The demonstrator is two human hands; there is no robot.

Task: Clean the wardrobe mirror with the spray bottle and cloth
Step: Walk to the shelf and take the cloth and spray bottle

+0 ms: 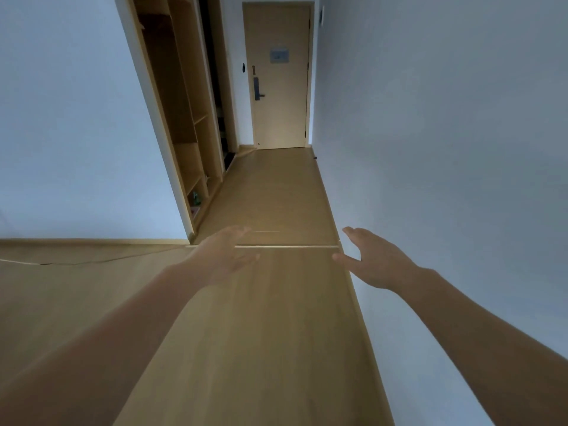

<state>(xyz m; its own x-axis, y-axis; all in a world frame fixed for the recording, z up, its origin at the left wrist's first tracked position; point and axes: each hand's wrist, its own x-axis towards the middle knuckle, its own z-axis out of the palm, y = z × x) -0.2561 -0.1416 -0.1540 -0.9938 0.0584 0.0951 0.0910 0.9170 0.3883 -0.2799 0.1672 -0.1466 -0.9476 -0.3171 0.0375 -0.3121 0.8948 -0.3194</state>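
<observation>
Both my arms reach forward over a wooden floor at the mouth of a narrow hallway. My left hand (226, 256) is empty, its fingers straight and spread. My right hand (373, 259) is empty too, palm turned inward with straight fingers. An open wooden wardrobe (184, 118) with bare shelves stands along the hallway's left side. On its lowest shelf sits a small green bottle-like thing (195, 198) beside something pinkish; both are too small to identify. No mirror and no cloth show in this view.
A closed wooden door (279, 75) with a dark electronic lock ends the hallway. White walls close in on both sides, the right wall (445, 149) near my right hand. A thin cable (76, 262) runs across the floor at left. A metal threshold strip (292, 246) crosses the floor.
</observation>
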